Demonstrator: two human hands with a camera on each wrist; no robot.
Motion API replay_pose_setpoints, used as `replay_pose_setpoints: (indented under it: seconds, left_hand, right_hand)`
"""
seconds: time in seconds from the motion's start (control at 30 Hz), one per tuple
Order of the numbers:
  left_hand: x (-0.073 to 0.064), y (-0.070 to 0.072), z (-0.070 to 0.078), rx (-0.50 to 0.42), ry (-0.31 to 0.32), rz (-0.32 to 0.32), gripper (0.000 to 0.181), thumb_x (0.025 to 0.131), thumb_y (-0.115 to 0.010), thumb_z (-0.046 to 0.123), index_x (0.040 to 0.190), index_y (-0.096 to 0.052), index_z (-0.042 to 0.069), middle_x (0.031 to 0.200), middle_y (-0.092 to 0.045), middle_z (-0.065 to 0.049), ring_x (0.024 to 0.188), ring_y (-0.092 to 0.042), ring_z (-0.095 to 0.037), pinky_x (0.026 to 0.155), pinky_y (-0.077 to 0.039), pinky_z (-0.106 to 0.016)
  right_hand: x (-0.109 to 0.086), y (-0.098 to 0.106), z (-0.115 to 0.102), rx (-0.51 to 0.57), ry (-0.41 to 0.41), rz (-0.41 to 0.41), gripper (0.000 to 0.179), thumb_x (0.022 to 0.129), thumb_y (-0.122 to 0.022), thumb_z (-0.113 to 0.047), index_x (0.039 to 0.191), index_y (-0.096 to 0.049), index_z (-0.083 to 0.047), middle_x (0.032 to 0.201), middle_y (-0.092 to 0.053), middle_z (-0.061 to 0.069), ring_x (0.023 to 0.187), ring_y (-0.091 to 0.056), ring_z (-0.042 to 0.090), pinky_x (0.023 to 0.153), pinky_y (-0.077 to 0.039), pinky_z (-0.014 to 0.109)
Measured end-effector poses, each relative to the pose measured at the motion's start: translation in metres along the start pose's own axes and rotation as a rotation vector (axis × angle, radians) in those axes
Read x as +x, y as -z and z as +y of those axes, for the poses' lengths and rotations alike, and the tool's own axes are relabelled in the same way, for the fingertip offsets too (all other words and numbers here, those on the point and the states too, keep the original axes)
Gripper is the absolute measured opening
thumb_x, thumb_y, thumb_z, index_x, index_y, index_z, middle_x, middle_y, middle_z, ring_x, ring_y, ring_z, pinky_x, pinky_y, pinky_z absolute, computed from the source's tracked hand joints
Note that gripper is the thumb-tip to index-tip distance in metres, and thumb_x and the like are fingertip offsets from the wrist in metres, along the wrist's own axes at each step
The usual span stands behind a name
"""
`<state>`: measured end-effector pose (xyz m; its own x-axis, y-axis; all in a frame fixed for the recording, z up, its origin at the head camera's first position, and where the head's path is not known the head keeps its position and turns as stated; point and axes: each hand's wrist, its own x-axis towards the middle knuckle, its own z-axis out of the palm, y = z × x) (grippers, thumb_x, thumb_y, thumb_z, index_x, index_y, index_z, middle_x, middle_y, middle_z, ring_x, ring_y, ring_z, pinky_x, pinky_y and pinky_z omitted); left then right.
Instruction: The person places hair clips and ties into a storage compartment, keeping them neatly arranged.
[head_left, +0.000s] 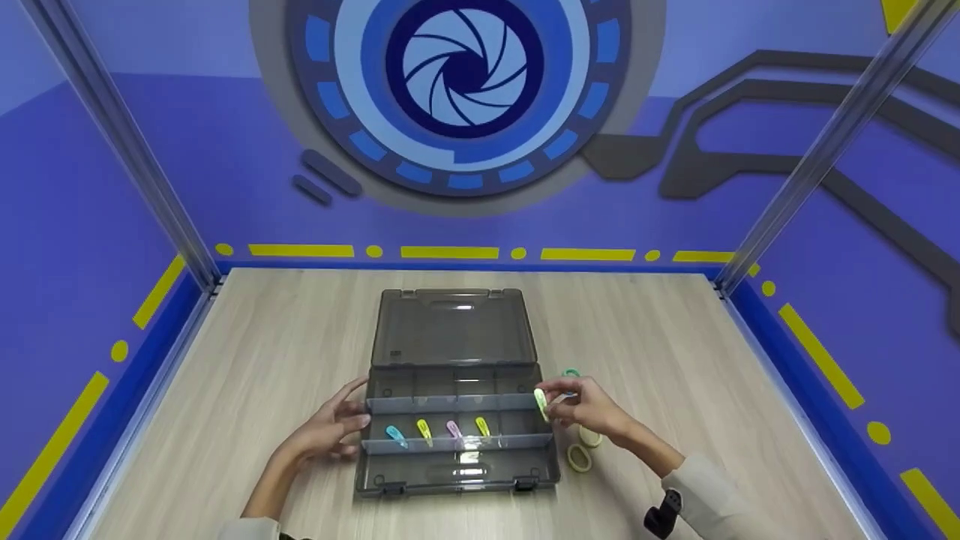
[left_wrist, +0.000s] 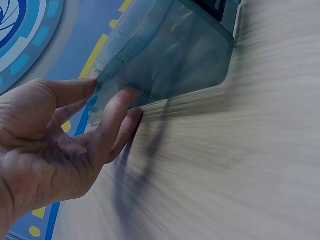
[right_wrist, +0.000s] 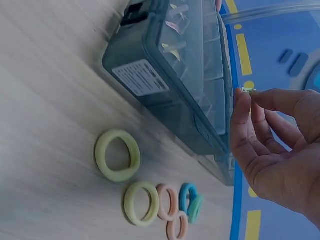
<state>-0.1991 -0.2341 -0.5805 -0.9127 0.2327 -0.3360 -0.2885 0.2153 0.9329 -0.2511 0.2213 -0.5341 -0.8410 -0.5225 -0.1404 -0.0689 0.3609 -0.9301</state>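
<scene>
A translucent grey compartment box [head_left: 457, 476] lies with its lid [head_left: 454, 330] folded back. In its middle row sit a blue hair clip [head_left: 397, 436], a yellow hair clip [head_left: 424, 431], a pink hair clip [head_left: 454, 430] and another yellow hair clip [head_left: 482, 427]. My left hand [head_left: 326, 431] rests its fingertips against the box's left side, fingers loosely bent. My right hand [head_left: 589, 409] pinches a pale green hair clip [head_left: 541, 403] between thumb and fingertips, above the right end of the box. In the right wrist view only a sliver of that clip [right_wrist: 247, 90] shows.
Right of the box lie several hair ties: a large yellow one [right_wrist: 101, 155], a second yellow one [right_wrist: 130, 205], pink ones [right_wrist: 174, 200], a blue one [right_wrist: 184, 192] and a green one [right_wrist: 196, 210]. My right hand partly hides them in the head view. Blue panels [head_left: 225, 165] enclose the wooden table [head_left: 285, 337].
</scene>
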Motion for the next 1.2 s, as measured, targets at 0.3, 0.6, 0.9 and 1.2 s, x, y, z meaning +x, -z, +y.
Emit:
replay_pose_setpoints:
  seconds: [0.3, 0.6, 0.9, 1.2]
  left_hand:
    - [-0.001, 0.003, -0.001, -0.008, 0.01, -0.002, 0.077, 0.101, -0.063, 0.017, 0.164, -0.018, 0.02, 0.152, -0.03, -0.03, 0.116, -0.056, -0.03, 0.07, -0.059, -0.03]
    - [-0.001, 0.001, 0.002, 0.001, 0.0, 0.014, 0.077, 0.101, -0.065, 0.017, 0.164, -0.021, 0.022, 0.147, -0.034, -0.026, 0.114, -0.056, -0.031, 0.066, -0.054, -0.027]
    - [0.0, -0.003, 0.003, -0.007, 0.018, 0.02, 0.075, 0.101, -0.063, 0.013, 0.164, -0.021, 0.022, 0.147, -0.034, -0.026, 0.117, -0.055, -0.032, 0.068, -0.056, -0.029]
    - [0.001, -0.003, 0.003, -0.007, 0.038, 0.031, 0.076, 0.101, -0.063, 0.016, 0.164, -0.021, 0.022, 0.145, -0.037, -0.023, 0.119, -0.054, -0.031, 0.069, -0.057, -0.029]
  right_hand:
    - [0.007, -0.021, 0.006, 0.004, 0.009, -0.009, 0.039, 0.095, -0.064, -0.002, 0.132, -0.06, 0.009, 0.099, -0.067, 0.011, 0.083, -0.065, 0.012, 0.068, -0.055, 0.022]
    - [0.02, -0.035, 0.01, -0.056, 0.098, -0.025, 0.036, 0.09, -0.066, 0.004, 0.126, -0.063, 0.012, 0.097, -0.069, 0.025, 0.077, -0.06, 0.006, 0.065, -0.048, 0.015]
    - [0.038, -0.046, 0.009, -0.311, 0.231, 0.012, 0.03, 0.081, -0.064, 0.011, 0.111, -0.069, 0.011, 0.081, -0.07, 0.019, 0.07, -0.056, 0.003, 0.062, -0.048, 0.016]
    - [0.042, -0.057, 0.008, -0.521, 0.187, 0.083, 0.026, 0.074, -0.07, 0.012, 0.099, -0.076, 0.005, 0.073, -0.072, 0.01, 0.064, -0.054, 0.004, 0.054, -0.043, 0.018]
